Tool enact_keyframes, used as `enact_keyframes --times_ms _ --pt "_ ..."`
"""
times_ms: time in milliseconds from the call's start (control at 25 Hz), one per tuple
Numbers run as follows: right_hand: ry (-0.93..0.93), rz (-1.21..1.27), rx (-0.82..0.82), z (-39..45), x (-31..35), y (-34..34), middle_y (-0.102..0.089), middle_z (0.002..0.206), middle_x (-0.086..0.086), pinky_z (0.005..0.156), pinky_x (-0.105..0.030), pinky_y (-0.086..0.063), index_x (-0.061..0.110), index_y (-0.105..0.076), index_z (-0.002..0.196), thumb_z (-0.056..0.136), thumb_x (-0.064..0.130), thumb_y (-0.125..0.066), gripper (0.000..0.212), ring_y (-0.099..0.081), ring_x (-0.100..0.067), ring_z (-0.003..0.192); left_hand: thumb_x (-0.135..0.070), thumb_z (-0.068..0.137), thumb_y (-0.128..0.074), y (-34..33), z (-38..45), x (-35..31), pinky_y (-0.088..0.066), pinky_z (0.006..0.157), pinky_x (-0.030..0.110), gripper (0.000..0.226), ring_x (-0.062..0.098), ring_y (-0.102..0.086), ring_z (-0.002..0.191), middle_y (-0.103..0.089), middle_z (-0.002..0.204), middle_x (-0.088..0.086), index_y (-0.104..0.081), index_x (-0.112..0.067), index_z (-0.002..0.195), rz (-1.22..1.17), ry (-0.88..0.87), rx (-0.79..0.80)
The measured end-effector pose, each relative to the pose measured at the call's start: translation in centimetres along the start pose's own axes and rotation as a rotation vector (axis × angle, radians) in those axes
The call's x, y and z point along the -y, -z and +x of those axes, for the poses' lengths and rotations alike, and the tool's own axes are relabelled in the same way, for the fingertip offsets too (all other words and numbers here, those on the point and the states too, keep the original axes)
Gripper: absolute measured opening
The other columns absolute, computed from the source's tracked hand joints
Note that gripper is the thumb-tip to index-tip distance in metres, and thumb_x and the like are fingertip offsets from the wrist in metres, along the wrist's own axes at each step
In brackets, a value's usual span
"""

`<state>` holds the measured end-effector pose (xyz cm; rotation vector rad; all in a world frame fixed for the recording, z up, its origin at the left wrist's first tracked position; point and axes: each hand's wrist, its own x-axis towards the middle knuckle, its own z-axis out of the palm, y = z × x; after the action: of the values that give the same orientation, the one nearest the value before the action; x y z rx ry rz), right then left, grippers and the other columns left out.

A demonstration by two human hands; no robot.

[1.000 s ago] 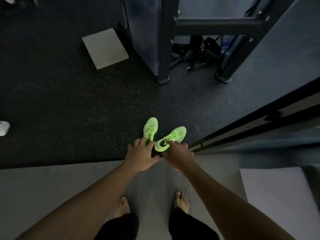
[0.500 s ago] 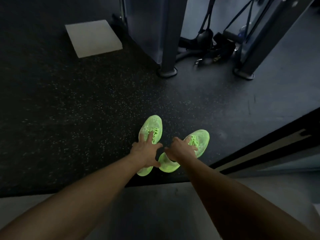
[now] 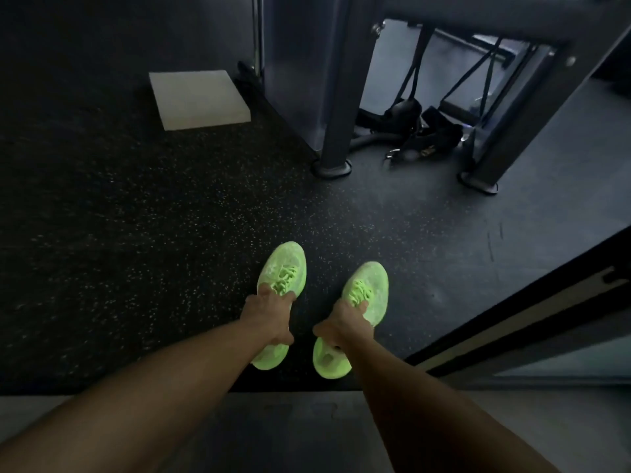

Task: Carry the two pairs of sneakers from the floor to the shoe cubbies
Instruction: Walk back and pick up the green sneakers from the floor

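Two bright green sneakers lie side by side on the dark speckled floor, toes pointing away from me. My left hand [image 3: 271, 315] grips the left green sneaker [image 3: 285, 268] at its opening, fingers over the tongue and laces. My right hand [image 3: 345, 324] grips the right green sneaker [image 3: 370, 285] the same way, its heel [image 3: 329, 361] showing below my wrist. Whether the soles still touch the floor I cannot tell. No second pair and no shoe cubbies are in view.
A pale square foam pad [image 3: 198, 99] lies on the floor at the back left. A dark metal gym frame [image 3: 336, 138] with straps and handles [image 3: 416, 131] stands behind the sneakers. A dark sliding-door track [image 3: 532, 308] runs diagonally at the right. A lighter mat [image 3: 307, 435] is under me.
Both hands went from resting open on the sneakers to closing around their openings. The right sneaker has turned to lie parallel with the left one. The view has moved closer.
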<state>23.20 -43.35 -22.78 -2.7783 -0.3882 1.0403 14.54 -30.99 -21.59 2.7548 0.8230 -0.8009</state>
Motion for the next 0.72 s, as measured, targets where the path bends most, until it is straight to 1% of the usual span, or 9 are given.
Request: enact_keyframes --times_ms 80,120,200,320,400,480,560,640,720 --pt "0.124 -0.124 -0.030 -0.3 0.4 0.4 -0.008 0.166 -0.021 0.109 -0.052 -0.037 0.020 -0.044 0.141 0.085 0.036 -0.071 0.065 -0.028 -0.045 0.145 -0.052 0.075 -0.078 0.6 -0.3 0.7 -0.047 0.093 0.040 0.082 0.037 -0.052 0.115 -0.032 0.138 0.019 -0.035 -0.030 0.141 -0.040 0.041 -0.006" --pt "0.167 -0.148 -0.029 -0.4 0.9 0.4 -0.010 0.166 -0.019 0.109 -0.053 -0.038 0.021 -0.044 0.142 0.084 0.036 -0.073 0.067 -0.025 -0.048 0.145 -0.052 0.075 -0.078 0.8 -0.6 0.9 -0.047 0.094 0.040 0.081 0.036 -0.052 0.116 -0.033 0.138 0.019 -0.036 -0.028 0.141 -0.033 0.049 -0.016" --pt "0.222 -0.176 0.003 -0.6 2.0 -0.2 -0.010 0.165 -0.014 0.105 -0.053 -0.042 0.025 -0.044 0.143 0.080 0.034 -0.076 0.071 -0.028 -0.051 0.140 -0.049 0.077 -0.078 0.8 -1.5 1.1 -0.045 0.096 0.039 0.080 0.033 -0.049 0.120 -0.036 0.139 0.018 -0.036 -0.024 0.141 0.004 0.048 -0.031" --pt "0.295 -0.206 0.012 -0.6 2.9 -1.2 -0.013 0.164 -0.011 0.099 -0.055 -0.048 0.029 -0.044 0.143 0.078 0.034 -0.079 0.075 -0.030 -0.049 0.136 -0.049 0.078 -0.078 0.2 -1.9 1.6 -0.046 0.096 0.038 0.080 0.030 -0.047 0.120 -0.040 0.135 0.016 -0.038 -0.022 0.141 -0.015 0.076 -0.039" --pt "0.328 -0.239 -0.006 -0.5 2.9 -1.6 -0.014 0.163 -0.009 0.098 -0.055 -0.048 0.033 -0.043 0.145 0.078 0.035 -0.080 0.077 -0.029 -0.047 0.137 -0.050 0.076 -0.079 -0.3 -1.5 2.2 -0.047 0.092 0.038 0.082 0.032 -0.049 0.117 -0.036 0.136 0.016 -0.037 -0.024 0.142 -0.076 0.098 -0.037" --pt "0.342 -0.244 -0.031 -0.4 2.8 -1.7 -0.012 0.164 -0.007 0.098 -0.056 -0.047 0.037 -0.040 0.146 0.079 0.036 -0.078 0.078 -0.028 -0.046 0.139 -0.053 0.075 -0.078 -1.0 -1.1 2.7 -0.048 0.089 0.039 0.087 0.037 -0.045 0.119 -0.027 0.141 0.016 -0.033 -0.032 0.146 -0.131 0.107 -0.026" --pt "0.348 -0.226 -0.039 -0.4 2.6 -1.9 -0.007 0.165 -0.008 0.099 -0.056 -0.046 0.041 -0.035 0.149 0.080 0.036 -0.077 0.081 -0.025 -0.046 0.140 -0.058 0.078 -0.073 -1.7 -0.8 2.9 -0.046 0.094 0.042 0.088 0.042 -0.042 0.123 -0.017 0.147 0.019 -0.025 -0.039 0.149 -0.167 0.125 -0.003" --pt "0.310 -0.196 -0.018 -0.5 2.5 -2.2 0.006 0.167 -0.010 0.101 -0.058 -0.046 0.048 -0.021 0.152 0.081 0.039 -0.076 0.091 -0.019 -0.049 0.142 -0.058 0.083 -0.067 -2.3 -0.4 2.9 -0.045 0.100 0.044 0.087 0.046 -0.043 0.124 -0.009 0.151 0.023 -0.016 -0.045 0.152 -0.233 0.159 0.032" --pt "0.244 -0.139 0.013 -0.6 2.6 -2.7 0.019 0.165 -0.009 0.100 -0.063 -0.045 0.056 -0.009 0.151 0.080 0.040 -0.077 0.100 -0.014 -0.053 0.143 -0.053 0.085 -0.067 -2.6 0.1 2.7 -0.046 0.103 0.045 0.087 0.046 -0.047 0.125 -0.007 0.152 0.027 -0.013 -0.047 0.153 -0.298 0.188 0.053"
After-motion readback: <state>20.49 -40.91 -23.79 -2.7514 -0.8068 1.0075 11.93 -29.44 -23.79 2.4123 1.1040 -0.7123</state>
